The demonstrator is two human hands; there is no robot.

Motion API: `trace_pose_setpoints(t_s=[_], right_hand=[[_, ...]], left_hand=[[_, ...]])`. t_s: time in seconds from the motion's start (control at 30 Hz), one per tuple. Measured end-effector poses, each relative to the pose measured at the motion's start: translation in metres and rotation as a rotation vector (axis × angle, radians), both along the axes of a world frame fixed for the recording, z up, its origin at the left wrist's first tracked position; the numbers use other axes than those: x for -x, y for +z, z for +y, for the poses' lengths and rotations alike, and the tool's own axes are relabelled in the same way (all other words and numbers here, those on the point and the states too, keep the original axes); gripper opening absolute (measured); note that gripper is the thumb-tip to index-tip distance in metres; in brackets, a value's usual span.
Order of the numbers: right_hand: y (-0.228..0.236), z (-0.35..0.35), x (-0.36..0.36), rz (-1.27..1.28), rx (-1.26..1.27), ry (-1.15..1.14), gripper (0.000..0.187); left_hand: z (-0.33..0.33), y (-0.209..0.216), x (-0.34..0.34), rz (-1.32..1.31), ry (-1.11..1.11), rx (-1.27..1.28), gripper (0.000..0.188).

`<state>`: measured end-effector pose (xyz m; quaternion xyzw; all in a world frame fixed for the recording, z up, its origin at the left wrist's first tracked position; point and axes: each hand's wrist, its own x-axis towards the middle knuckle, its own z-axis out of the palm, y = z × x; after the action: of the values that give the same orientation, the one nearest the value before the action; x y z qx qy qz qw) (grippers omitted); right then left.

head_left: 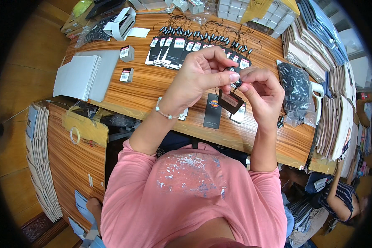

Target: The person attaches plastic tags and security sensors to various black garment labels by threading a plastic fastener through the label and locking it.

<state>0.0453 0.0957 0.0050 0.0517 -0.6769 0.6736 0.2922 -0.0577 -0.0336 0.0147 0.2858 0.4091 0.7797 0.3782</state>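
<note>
Raised over the near part of the table, my left hand (202,72) pinches a small black string fastener (232,71) between thumb and fingertips. Close beside it, my right hand (261,93) has its thumb and fingers pressed together on the black cord just below the fastener. From this cord hangs a dark tag with a brown patch (230,101). Beneath my hands, a black hang tag (212,113) lies on the table, and a white label (238,114) shows partly behind the dangling tag. Farther back, several black hang tags with white stickers (175,53) lie overlapped in a row, their cords stretching away.
Two small sticker stacks (127,53) and a pile of white sheets (76,76) stand left. On the right are a clear bag of black fasteners (294,87), a white-handled tool (318,97) and folded garments (332,128). White boxes (252,16) line the back. Another person (341,198) sits lower right.
</note>
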Motion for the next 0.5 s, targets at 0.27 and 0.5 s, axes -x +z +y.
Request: trace_pose_setpoints(t_s=[0.27, 0.5], right_hand=[[-0.003, 0.002, 0.002, 0.003, -0.061, -0.032, 0.01], [0.0, 0.007, 0.004, -0.012, -0.164, -0.087, 0.012]], left_hand=[[0.001, -0.002, 0.002, 0.05, 0.025, 0.03, 0.015], [0.0, -0.005, 0.008, 0.004, 0.038, 0.028, 0.014]])
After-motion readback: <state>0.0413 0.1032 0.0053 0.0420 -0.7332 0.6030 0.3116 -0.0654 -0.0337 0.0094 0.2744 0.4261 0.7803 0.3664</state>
